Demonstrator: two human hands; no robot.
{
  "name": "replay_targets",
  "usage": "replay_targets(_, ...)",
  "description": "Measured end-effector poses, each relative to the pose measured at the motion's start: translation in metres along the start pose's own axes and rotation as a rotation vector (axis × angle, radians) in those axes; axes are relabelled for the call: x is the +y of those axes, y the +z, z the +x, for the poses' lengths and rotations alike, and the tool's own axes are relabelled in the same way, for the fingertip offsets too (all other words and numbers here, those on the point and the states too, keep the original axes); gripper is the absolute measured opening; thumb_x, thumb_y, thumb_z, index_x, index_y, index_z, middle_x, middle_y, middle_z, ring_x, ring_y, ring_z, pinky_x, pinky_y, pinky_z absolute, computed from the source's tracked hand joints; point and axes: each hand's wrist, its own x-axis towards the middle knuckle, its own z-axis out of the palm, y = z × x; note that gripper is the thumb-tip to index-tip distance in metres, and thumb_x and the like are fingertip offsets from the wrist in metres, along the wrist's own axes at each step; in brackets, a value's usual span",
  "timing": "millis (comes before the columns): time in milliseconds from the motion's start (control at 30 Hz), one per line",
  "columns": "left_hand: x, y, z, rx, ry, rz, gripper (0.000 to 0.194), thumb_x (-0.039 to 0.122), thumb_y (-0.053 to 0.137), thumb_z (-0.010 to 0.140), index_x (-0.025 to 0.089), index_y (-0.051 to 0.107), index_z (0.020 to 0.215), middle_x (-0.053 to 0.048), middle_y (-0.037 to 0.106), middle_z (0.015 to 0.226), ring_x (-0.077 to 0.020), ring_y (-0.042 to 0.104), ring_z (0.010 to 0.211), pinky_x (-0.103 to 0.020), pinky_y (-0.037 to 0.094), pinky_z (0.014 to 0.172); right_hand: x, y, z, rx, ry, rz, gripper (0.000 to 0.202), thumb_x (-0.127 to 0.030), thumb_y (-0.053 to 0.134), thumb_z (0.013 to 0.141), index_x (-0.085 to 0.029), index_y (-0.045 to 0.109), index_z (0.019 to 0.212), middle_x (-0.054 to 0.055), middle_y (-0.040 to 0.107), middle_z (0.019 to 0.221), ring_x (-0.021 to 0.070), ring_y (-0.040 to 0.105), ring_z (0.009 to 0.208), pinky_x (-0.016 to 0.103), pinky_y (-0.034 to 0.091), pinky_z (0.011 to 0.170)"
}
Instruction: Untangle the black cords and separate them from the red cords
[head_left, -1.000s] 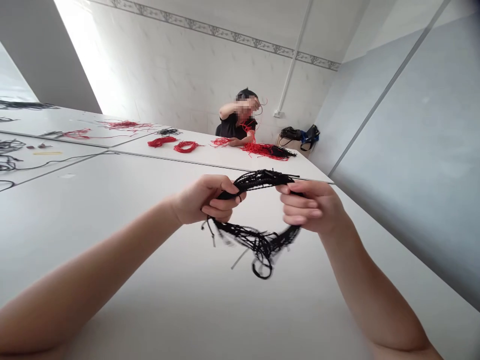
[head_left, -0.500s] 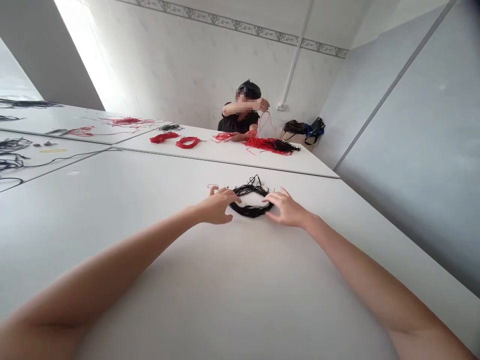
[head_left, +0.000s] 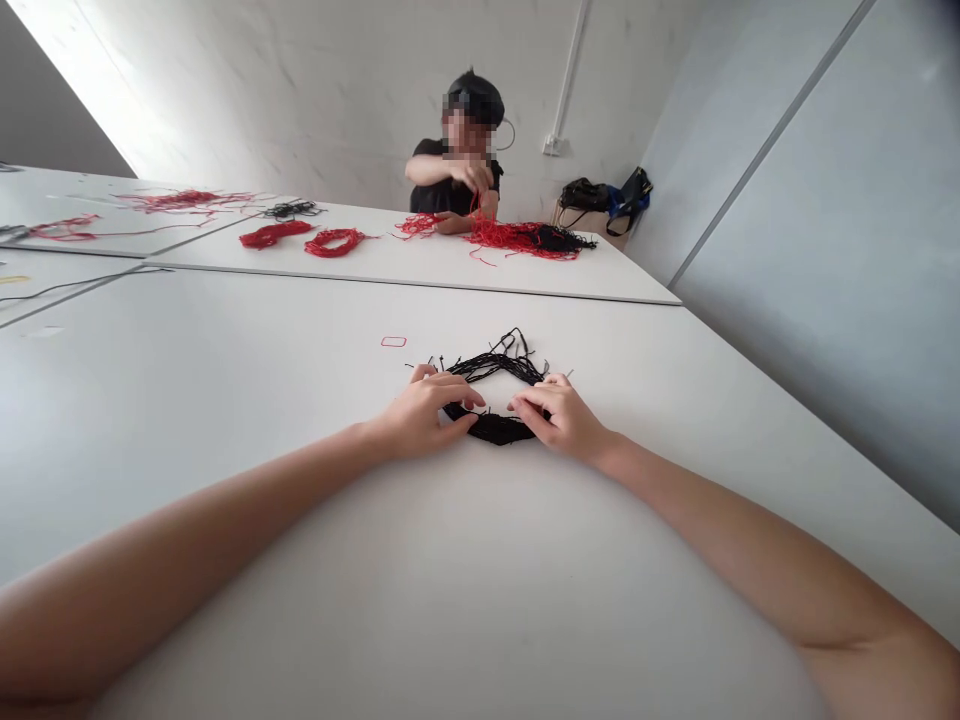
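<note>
A looped bundle of thin black cords point(head_left: 499, 430) lies on the white table in front of me, with loose ends sticking out at its far side. My left hand point(head_left: 431, 410) is wrapped round the left side of the loop, thumb on the near edge and fingers over the inside. Round the right side curls my right hand point(head_left: 564, 412), its thumb and fingertips pressed close together. The cords under both palms are hidden.
A small red rectangle point(head_left: 394, 342) marks the table. Across from me a person point(head_left: 456, 185) handles red cords point(head_left: 502, 236) beside black ones. Two red cord bundles point(head_left: 335, 242) lie to the left. Bags point(head_left: 585, 195) sit at the far right; a seam point(head_left: 375, 282) divides the tables.
My hands have closed in on the sides of the black bundle, the right fingers drawing together. My view has tilted down. The person opposite has lowered a raised hand.
</note>
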Motion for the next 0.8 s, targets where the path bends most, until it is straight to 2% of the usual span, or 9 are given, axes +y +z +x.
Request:
replay_targets(100, 0.001, 0.002, 0.0, -0.036, 0.012, -0.005, 0.027, 0.033, 0.047, 0.091, 0.022, 0.069, 0.102, -0.005, 0.068, 0.095, -0.0195, 0.061, 0.088, -0.038, 0.03, 0.091, -0.008, 0.003, -0.005, -0.033, 0.023, 0.028, 0.029, -0.031, 0.045, 0.096, -0.019, 0.063, 0.078, 0.0, 0.06, 0.07, 0.0131, 0.053, 0.067, 0.035, 0.031, 0.083)
replay_targets(233, 0.0, 0.005, -0.001, -0.036, 0.069, 0.014, 0.026, 0.032, 0.049, 0.09, 0.022, 0.072, 0.086, -0.005, 0.066, 0.093, -0.0195, 0.059, 0.086, -0.038, 0.029, 0.089, -0.017, 0.006, -0.008, -0.004, 0.059, 0.053, 0.016, -0.034, 0.059, 0.089, -0.022, 0.068, 0.082, 0.003, 0.063, 0.094, 0.0177, 0.056, 0.09, 0.038, 0.029, 0.091)
replay_targets(300, 0.002, 0.006, -0.002, -0.024, 0.092, 0.004, 0.025, 0.032, 0.049, 0.089, 0.021, 0.07, 0.081, -0.005, 0.065, 0.092, -0.0187, 0.059, 0.084, -0.038, 0.029, 0.089, -0.02, 0.008, -0.008, 0.001, 0.07, 0.07, 0.013, -0.034, 0.062, 0.087, -0.023, 0.069, 0.084, 0.003, 0.064, 0.099, 0.0194, 0.056, 0.095, 0.04, 0.029, 0.093)
replay_targets(433, 0.007, 0.007, -0.003, 0.041, 0.105, -0.037, 0.021, 0.029, 0.047, 0.09, 0.019, 0.064, 0.083, -0.005, 0.063, 0.094, -0.0168, 0.058, 0.083, -0.038, 0.03, 0.09, -0.021, 0.009, -0.007, 0.031, 0.049, 0.118, 0.009, -0.03, 0.063, 0.086, -0.023, 0.068, 0.084, 0.004, 0.065, 0.101, 0.0208, 0.058, 0.097, 0.043, 0.031, 0.097)
replay_targets(533, 0.011, 0.008, -0.002, 0.098, 0.071, -0.088, 0.019, 0.029, 0.043, 0.093, 0.018, 0.058, 0.088, -0.006, 0.062, 0.097, -0.0175, 0.056, 0.087, -0.037, 0.031, 0.091, -0.021, 0.009, -0.004, 0.126, 0.05, 0.225, 0.007, -0.027, 0.06, 0.086, -0.022, 0.064, 0.084, 0.005, 0.065, 0.097, 0.0199, 0.06, 0.091, 0.039, 0.04, 0.09)
replay_targets(600, 0.011, 0.007, -0.001, 0.031, 0.052, -0.122, 0.018, 0.031, 0.043, 0.093, 0.018, 0.056, 0.091, -0.006, 0.062, 0.095, -0.0189, 0.055, 0.09, -0.037, 0.031, 0.09, -0.02, 0.008, -0.003, 0.171, 0.044, 0.29, 0.008, -0.026, 0.057, 0.087, -0.021, 0.061, 0.083, 0.006, 0.065, 0.092, 0.0189, 0.06, 0.086, 0.035, 0.045, 0.081)
replay_targets(700, 0.009, 0.005, 0.0, -0.144, 0.033, -0.164, 0.017, 0.029, 0.045, 0.088, 0.019, 0.057, 0.094, -0.005, 0.064, 0.094, -0.022, 0.053, 0.095, -0.038, 0.029, 0.09, -0.02, 0.007, -0.004, 0.181, 0.033, 0.312, 0.011, -0.026, 0.052, 0.089, -0.02, 0.057, 0.081, 0.004, 0.063, 0.085, 0.018, 0.058, 0.081, 0.033, 0.045, 0.078)
replay_targets(800, 0.007, 0.003, 0.001, -0.183, 0.021, -0.17, 0.015, 0.024, 0.048, 0.079, 0.018, 0.057, 0.089, -0.005, 0.063, 0.09, -0.023, 0.052, 0.093, -0.039, 0.029, 0.089, -0.02, 0.006, -0.005, 0.181, 0.053, 0.316, 0.013, -0.028, 0.05, 0.09, -0.02, 0.056, 0.081, 0.004, 0.062, 0.084, 0.0183, 0.058, 0.081, 0.034, 0.045, 0.078)
